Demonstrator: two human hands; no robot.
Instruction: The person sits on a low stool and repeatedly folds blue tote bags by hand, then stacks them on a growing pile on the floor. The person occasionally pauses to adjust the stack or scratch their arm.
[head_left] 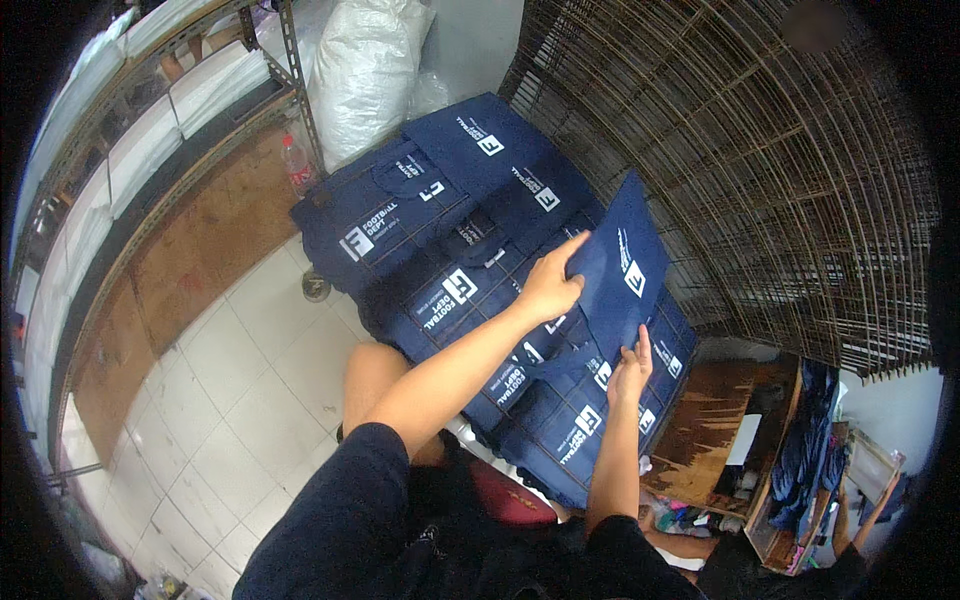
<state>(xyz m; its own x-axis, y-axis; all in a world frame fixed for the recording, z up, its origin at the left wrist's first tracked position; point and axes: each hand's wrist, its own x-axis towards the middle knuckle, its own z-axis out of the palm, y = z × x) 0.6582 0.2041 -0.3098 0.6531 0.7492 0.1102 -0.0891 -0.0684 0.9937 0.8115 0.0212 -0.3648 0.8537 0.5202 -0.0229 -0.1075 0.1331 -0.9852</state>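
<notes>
My left hand (553, 287) pinches the left edge of a navy fabric panel (640, 255) with a white printed logo. The panel is raised and tilted, its pointed corner up toward the wire racks. At its lower edge my right hand (630, 372) grips it between thumb and fingers, the fingertips pointing up. Below both hands lies a wide spread of similar navy printed panels (400, 285), some overlapping, with thin wire grid lines showing across them.
Stacked wire racks (740, 150) rise at the right. A white woven sack (365, 75) stands at the back, and a bottle with a red label (296, 165) is by the shelving (190, 115) on the left. A wooden cabinet (710, 425) and another person's arm (875, 510) are at lower right.
</notes>
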